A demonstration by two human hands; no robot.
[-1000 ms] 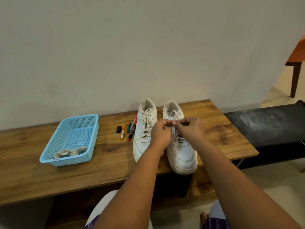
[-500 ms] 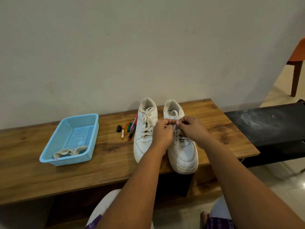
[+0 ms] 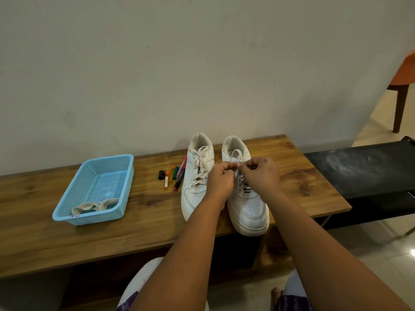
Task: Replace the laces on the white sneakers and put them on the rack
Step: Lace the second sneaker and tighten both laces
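— So, what is going on with the shoes?

— Both hands are working on the lace (image 3: 236,173) of the right sneaker (image 3: 246,198). The left hand (image 3: 221,179) and the right hand (image 3: 260,173) each pinch a bit of that lace, up near the tongue. I think it is the tying step, or the last holes.

— And the other shoe?

— The left sneaker (image 3: 195,176) sits just beside it, laced already, with a bow on top.

— Which way do they point?

— Toes point at the person, heels at the wall. Each shoe lies long from back to front on the wooden bench (image 3: 303,176). The right toe hangs over the edge a bit.

— What comes next?

— Probably pull the lace snug, then carry both to the rack. The black shelf (image 3: 359,167) on the right may be it; I can't be sure.

— Anything in the blue basket (image 3: 94,189)?

— Pale laces (image 3: 94,206), maybe the old ones.
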